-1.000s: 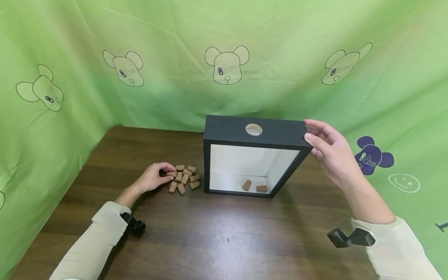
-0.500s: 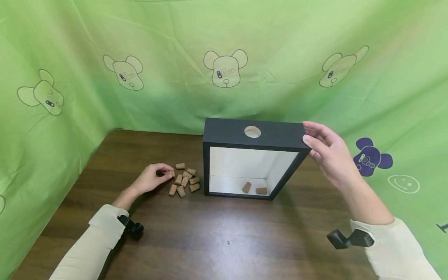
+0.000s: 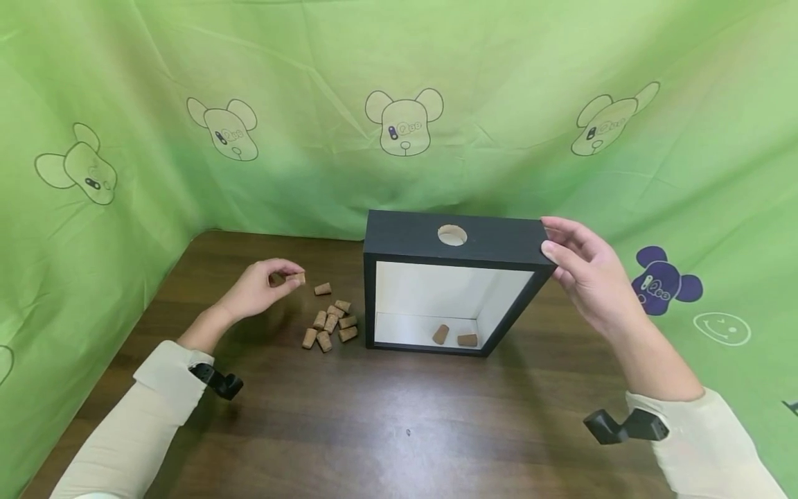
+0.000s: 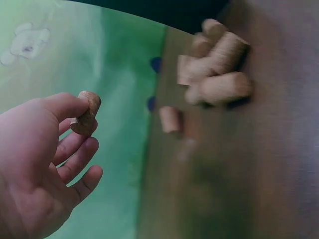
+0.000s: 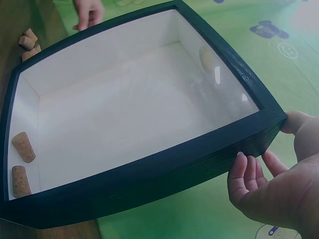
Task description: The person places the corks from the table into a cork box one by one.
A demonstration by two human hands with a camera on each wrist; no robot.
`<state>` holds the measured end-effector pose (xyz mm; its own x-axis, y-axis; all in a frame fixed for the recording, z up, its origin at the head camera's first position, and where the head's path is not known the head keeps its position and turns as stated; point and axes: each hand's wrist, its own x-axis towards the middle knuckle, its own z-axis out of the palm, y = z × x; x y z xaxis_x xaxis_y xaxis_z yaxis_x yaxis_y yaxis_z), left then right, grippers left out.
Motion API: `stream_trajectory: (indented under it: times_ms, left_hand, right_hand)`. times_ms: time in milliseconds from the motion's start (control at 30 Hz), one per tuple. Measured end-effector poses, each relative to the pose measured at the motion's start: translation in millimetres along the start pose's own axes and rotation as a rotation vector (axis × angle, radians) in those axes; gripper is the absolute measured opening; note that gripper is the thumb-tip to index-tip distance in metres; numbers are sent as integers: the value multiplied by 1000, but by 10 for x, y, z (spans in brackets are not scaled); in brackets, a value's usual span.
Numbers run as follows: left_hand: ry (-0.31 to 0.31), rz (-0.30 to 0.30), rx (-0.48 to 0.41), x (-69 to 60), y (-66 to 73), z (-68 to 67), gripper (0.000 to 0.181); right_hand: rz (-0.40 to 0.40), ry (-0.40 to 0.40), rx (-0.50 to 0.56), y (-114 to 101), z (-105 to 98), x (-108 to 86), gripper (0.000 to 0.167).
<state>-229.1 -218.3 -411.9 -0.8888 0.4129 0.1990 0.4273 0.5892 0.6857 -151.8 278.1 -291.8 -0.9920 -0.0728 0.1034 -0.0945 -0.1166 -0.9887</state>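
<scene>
so the left hand (image 3: 258,290) has a single cork (image 4: 88,112) pinched between the thumb and fingertips, off to the left of the loose pile (image 3: 332,324) on the table (image 3: 312,416). In the left wrist view that cork's long axis goes roughly up and down with a bit of slant; from the head view it's mostly behind the fingers, so don't ask me for the exact tilt. The bit that matters imo: the round hole (image 3: 451,235) in the top of the black box (image 3: 399,235) is over to the right of that hand, past a stray cork (image 3: 322,289) lying just beside the fingertips. The right hand (image 3: 582,277) is actually nearer the hole, but it's gripping the box's upper right corner, thumb on the near side. Box stands upright, with two corks (image 3: 440,334) down on its white floor, and the left hand is the one close to the pile
</scene>
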Motion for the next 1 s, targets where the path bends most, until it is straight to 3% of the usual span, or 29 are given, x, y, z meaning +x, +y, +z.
stream_trajectory:
  times_ms: [300,467,733,1000]
  left_hand:
    - [3,67,58,176,415,-262,23]
    - [8,150,84,265,628,-354,24]
    - [-6,187,93,390,786,-432,29]
    - [43,248,98,480,942,-460,24]
  right_hand:
    - [3,-3,1,-4,0,1,33]
    - [2,-4,6,-1,-4,3,33]
    - [9,-5,-7,-6,-14,7,33]
    - [9,-11,-8,-3,-21,8,33]
